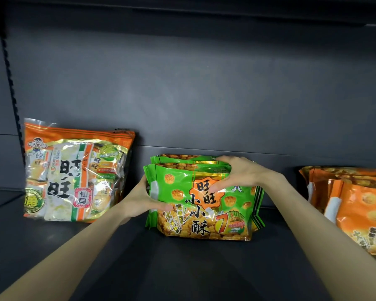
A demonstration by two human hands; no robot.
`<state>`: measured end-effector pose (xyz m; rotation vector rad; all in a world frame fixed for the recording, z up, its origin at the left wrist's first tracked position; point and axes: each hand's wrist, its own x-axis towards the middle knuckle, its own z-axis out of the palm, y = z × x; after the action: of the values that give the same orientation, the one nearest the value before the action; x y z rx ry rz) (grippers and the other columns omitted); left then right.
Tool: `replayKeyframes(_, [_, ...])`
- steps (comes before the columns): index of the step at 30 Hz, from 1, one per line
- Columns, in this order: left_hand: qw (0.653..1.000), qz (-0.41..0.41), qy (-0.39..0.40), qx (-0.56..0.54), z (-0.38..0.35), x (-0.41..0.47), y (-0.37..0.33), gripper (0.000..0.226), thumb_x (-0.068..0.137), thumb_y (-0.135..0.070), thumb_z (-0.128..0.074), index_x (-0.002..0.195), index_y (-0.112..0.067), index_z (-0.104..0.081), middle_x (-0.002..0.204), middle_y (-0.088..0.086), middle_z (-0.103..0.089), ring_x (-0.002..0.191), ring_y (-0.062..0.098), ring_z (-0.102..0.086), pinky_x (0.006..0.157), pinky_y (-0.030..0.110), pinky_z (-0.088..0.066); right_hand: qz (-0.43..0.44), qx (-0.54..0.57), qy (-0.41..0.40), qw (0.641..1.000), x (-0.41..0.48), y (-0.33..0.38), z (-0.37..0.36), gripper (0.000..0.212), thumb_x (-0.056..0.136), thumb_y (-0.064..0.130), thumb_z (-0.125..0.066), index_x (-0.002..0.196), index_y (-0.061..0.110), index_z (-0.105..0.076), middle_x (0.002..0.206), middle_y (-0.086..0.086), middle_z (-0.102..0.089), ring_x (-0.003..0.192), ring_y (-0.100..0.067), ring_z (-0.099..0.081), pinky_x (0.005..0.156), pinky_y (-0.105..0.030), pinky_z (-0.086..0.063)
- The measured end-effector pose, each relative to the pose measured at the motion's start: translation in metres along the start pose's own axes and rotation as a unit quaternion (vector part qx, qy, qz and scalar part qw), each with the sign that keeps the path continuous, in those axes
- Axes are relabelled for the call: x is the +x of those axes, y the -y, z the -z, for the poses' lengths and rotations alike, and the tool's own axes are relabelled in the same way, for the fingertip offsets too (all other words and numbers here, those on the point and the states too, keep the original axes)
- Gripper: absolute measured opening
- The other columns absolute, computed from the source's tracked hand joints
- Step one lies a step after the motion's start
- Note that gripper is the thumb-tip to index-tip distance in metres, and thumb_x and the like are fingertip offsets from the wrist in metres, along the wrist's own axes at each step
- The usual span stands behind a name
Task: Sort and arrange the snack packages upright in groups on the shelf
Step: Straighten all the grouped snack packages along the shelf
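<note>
A group of green snack packages (204, 205) stands upright in the middle of the dark shelf (182, 268), one behind another. My left hand (146, 198) grips the left edge of the front green package, thumb across its face. My right hand (237, 172) clasps the top right of the green group, fingers over the top edge and thumb on the front. An orange-and-clear rice cracker bag (74, 172) leans upright against the back wall at the left. Orange snack packages (356, 203) stand grouped at the right edge, partly cut off.
The shelf's dark back panel (193, 83) rises behind all the packages. A perforated upright rail (11, 83) runs down the left side. Bare shelf floor lies in front of the packages and between the groups.
</note>
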<state>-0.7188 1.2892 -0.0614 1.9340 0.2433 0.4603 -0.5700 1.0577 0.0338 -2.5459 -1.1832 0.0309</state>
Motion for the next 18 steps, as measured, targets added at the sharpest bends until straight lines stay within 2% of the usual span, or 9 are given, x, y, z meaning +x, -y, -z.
replayKeyframes(4, [1.0, -0.005, 0.007, -0.003, 0.01, 0.001, 0.007, 0.097, 0.043, -0.022, -0.095, 0.12, -0.042, -0.039, 0.12, -0.009, -0.061, 0.117, 0.016, -0.055, 0.104, 0.041, -0.042, -0.008, 0.0, -0.006, 1.0, 0.001, 0.01, -0.004, 0.115, 0.051, 0.068, -0.077, 0.147, 0.031, -0.026, 0.154, 0.001, -0.03, 0.142, -0.024, -0.025, 0.114, -0.047, -0.028])
replayKeyframes(7, [1.0, -0.01, 0.012, -0.01, 0.015, 0.002, 0.009, 0.093, 0.048, -0.015, -0.093, 0.119, -0.041, -0.038, 0.12, -0.008, -0.061, 0.118, 0.016, -0.054, 0.102, 0.035, -0.043, -0.011, 0.014, -0.004, 1.0, 0.004, 0.014, -0.005, 0.115, 0.05, 0.068, -0.078, 0.146, 0.029, -0.028, 0.152, 0.001, -0.034, 0.141, -0.024, -0.029, 0.114, -0.045, -0.029])
replayKeyframes(11, [1.0, -0.01, 0.014, -0.012, 0.019, 0.005, 0.015, 0.101, 0.042, -0.024, -0.094, 0.123, -0.04, -0.037, 0.12, -0.011, -0.06, 0.119, 0.015, -0.053, 0.105, 0.037, -0.041, -0.015, 0.028, -0.006, 0.999, 0.006, 0.017, -0.006, 0.128, 0.033, 0.08, -0.072, 0.144, 0.032, -0.032, 0.148, 0.004, -0.039, 0.138, -0.022, -0.035, 0.112, -0.047, -0.033])
replayKeyframes(14, [1.0, -0.018, 0.016, -0.017, 0.024, 0.008, 0.017, 0.097, 0.045, -0.019, -0.094, 0.121, -0.041, -0.037, 0.119, -0.01, -0.061, 0.117, 0.015, -0.054, 0.102, 0.034, -0.043, -0.011, 0.029, -0.017, 0.999, 0.007, 0.02, -0.009, 0.125, 0.037, 0.077, -0.074, 0.145, 0.03, -0.032, 0.149, 0.004, -0.039, 0.137, -0.022, -0.035, 0.112, -0.047, -0.032])
replayKeyframes(18, [0.999, -0.022, 0.022, -0.034, 0.025, 0.007, 0.02, 0.097, 0.052, -0.011, -0.091, 0.129, -0.034, -0.037, 0.119, -0.008, -0.062, 0.113, 0.012, -0.057, 0.092, 0.025, -0.046, -0.016, 0.034, -0.008, 0.999, 0.009, 0.024, -0.009, 0.117, 0.045, 0.068, -0.08, 0.144, 0.028, -0.033, 0.148, 0.002, -0.04, 0.135, -0.022, -0.038, 0.112, -0.044, -0.033])
